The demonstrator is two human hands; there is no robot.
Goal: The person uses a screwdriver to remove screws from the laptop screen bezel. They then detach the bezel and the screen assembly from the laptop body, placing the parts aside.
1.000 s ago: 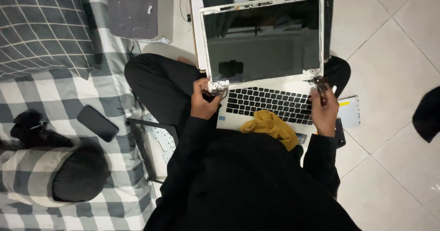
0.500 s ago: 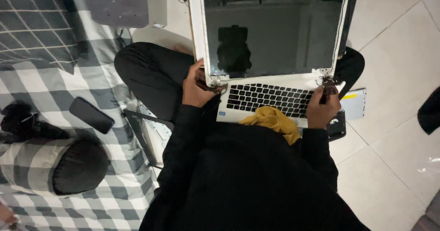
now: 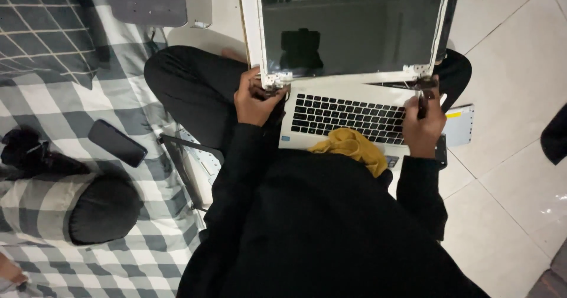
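The laptop (image 3: 354,91), resting on the lap, has been tipped further upright since a moment ago, its hinge corners being pinched by the left hand (image 3: 255,100) and right hand (image 3: 424,124), screen steadied.

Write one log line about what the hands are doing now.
left hand: at left hinge | right hand: at right hinge | laptop: open, screen dark | yellow cloth: on keyboard
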